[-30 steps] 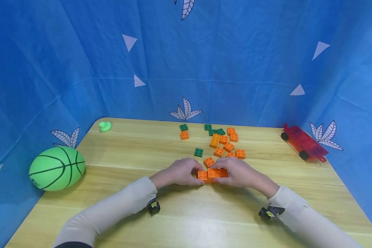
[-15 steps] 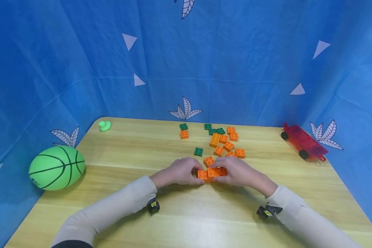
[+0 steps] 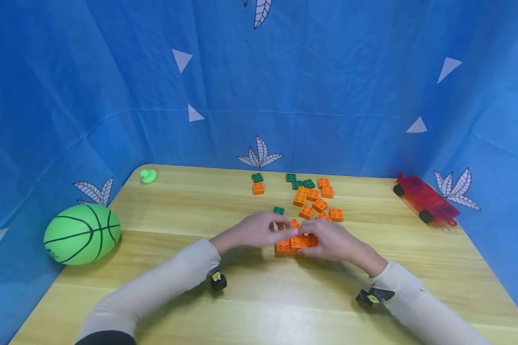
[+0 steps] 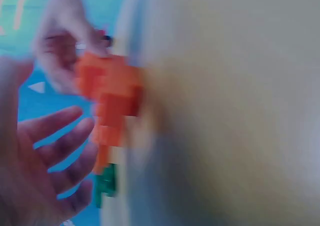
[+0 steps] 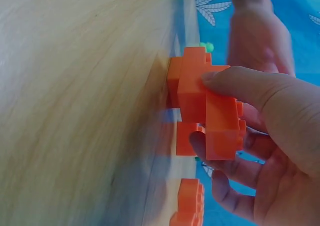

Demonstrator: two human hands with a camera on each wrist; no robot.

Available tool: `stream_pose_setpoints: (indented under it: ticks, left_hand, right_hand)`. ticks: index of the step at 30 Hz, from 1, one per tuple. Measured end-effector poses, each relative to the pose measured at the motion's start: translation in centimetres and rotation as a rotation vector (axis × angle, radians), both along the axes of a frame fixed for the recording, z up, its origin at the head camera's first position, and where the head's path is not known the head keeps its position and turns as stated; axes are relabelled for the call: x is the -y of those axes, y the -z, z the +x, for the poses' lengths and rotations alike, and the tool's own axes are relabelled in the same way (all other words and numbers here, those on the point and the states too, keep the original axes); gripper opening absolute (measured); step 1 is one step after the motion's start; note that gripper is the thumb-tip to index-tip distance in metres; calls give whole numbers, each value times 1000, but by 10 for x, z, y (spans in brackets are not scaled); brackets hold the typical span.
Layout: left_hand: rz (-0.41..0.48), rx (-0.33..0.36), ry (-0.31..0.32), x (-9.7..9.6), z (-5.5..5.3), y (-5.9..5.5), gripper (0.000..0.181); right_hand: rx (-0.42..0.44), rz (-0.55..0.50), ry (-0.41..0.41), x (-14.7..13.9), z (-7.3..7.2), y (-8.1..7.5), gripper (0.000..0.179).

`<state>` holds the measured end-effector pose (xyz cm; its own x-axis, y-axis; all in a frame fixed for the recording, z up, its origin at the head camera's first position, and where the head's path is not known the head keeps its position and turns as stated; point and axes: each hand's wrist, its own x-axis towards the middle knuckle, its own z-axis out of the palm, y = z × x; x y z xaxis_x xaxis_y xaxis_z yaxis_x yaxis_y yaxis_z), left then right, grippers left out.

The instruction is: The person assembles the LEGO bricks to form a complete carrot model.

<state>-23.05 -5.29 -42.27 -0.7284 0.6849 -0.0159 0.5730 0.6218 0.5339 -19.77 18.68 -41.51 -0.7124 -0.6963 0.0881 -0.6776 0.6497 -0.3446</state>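
Observation:
Several orange toy bricks joined in a stepped stack (image 3: 284,247) stand on the wooden table in front of the person. The right hand (image 3: 331,239) grips the stack's right side; in the right wrist view its thumb (image 5: 227,81) presses the near face while the fingers curl behind an upper brick (image 5: 221,128). Beside and a little above the stack's left end is the left hand (image 3: 259,231). Its fingers (image 4: 70,136) are spread and loosely bent in the left wrist view, apart from the bricks, holding nothing. One loose orange brick (image 3: 295,223) lies just behind the stack, partly hidden.
Loose orange bricks (image 3: 320,205) and several green bricks (image 3: 291,177) lie scattered farther back. A green ball (image 3: 83,235) sits at the left edge, a green toy duck (image 3: 148,176) at the back left. A red toy car (image 3: 427,199) stands right. Blue cloth (image 3: 349,86) hangs behind.
The left hand has let go of the stack's left end and moved up and slightly right. The right hand keeps its grip, and the stack has stayed in place.

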Motion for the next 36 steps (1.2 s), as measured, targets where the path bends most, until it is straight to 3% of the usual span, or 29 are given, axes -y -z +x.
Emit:
stream_pose_setpoints:
  ticks: [3,7,12,16,20,25,27,30,33,36]
  left_hand:
    - [67,0,-135,-9,-14,-12,37]
    - [30,55,-284,-27,-38,-15,41]
    - [-42,118,-348,-54,-69,-5,59]
    - [-68,133,-389,-68,-86,1,40]
    - [-121,163,-387,-79,-93,2,40]
    - [-146,144,-362,-80,-94,-3,36]
    - [-186,120,-368,-77,-93,-6,31]
    - [-312,50,-344,-74,-92,-7,21]
    - [-426,-23,-306,-71,-91,-4,27]
    - [-468,-61,-301,-68,-91,-1,33]
  right_hand:
    - [0,2,5,0,0,0,35]
    - [28,1,1,-1,1,1,36]
    - [43,-8,-16,-5,2,-1,36]
    - [29,2,-30,-4,1,-2,34]
    - [20,16,-27,-5,3,-1,34]
    - [16,8,4,-5,5,-2,33]
    - [11,9,8,-4,5,-2,33]
    - [18,16,15,-4,5,-1,34]
    - [32,15,26,-4,5,1,34]
    - [35,0,28,-1,4,2,35]
